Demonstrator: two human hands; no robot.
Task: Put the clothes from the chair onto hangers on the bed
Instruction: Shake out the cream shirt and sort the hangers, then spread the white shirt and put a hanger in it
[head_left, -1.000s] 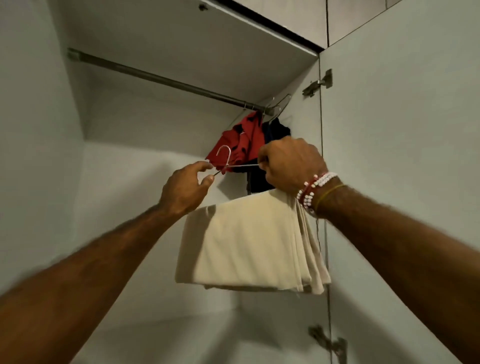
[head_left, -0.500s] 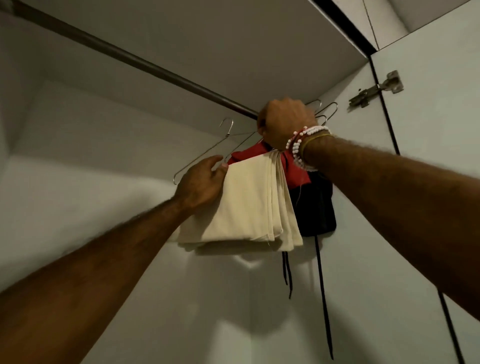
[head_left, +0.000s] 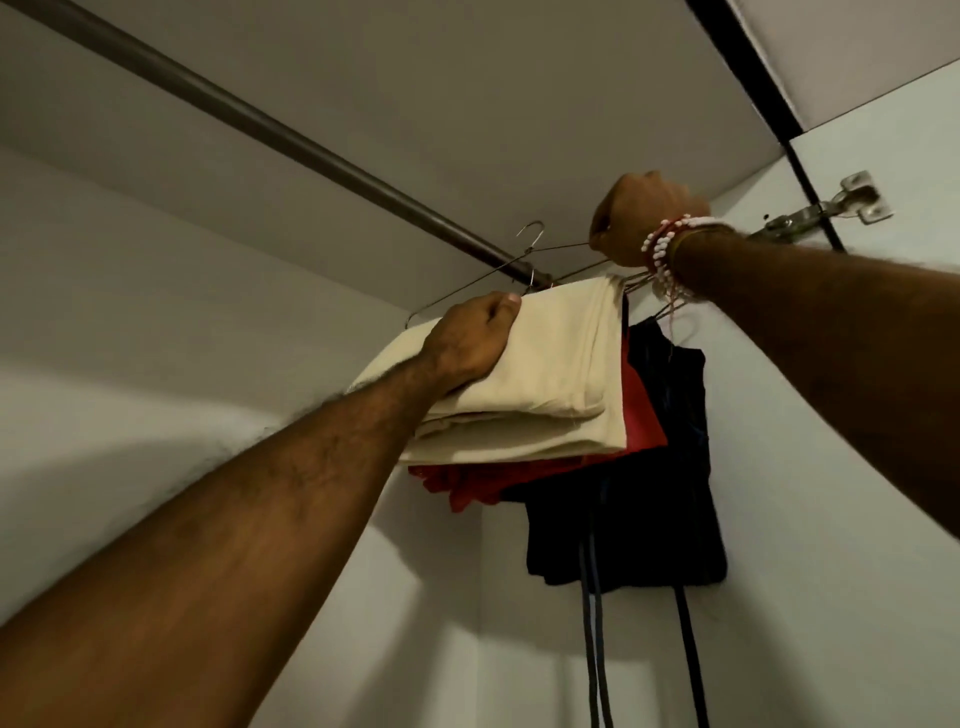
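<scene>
Raised since half a second back: right hand (head_left: 641, 218), clenched on hanger (head_left: 550, 249) wire beside rod (head_left: 311, 145). Left hand (head_left: 467, 343) pressed on cream cloth (head_left: 561, 364), fingers curled over top fold. Hook (head_left: 169, 236) just under rod, not on; long axis along rod.

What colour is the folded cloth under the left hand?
Cream, plain with no pattern: the folded cloth, seen in the head view.
</scene>
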